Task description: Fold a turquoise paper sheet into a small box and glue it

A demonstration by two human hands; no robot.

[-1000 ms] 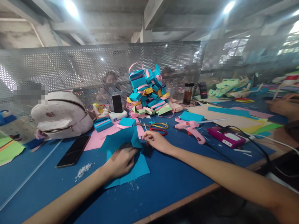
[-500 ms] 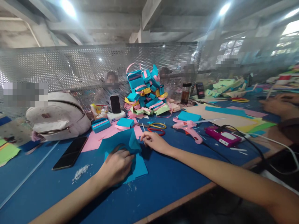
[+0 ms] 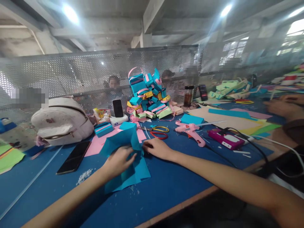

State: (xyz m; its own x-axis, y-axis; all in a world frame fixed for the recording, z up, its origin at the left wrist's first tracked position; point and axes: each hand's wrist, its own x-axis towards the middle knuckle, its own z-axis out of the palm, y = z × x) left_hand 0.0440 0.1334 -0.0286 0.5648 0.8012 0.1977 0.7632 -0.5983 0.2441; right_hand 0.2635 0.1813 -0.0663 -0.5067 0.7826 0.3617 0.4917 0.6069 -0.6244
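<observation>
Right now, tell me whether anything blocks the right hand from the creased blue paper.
Nothing visible does: the right hand is close beside the right edge of the creased blue paper, though contact is unclear. The scissors lie beyond that hand, not between.

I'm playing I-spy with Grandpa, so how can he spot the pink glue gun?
On the blue tabletop, find the person's right hand. Farther right lies the pink plastic glue gun, between the red and yellow scissor handles and the magenta-and-white box. Unlike them, it is pistol-shaped, with a pale stick behind.
</observation>
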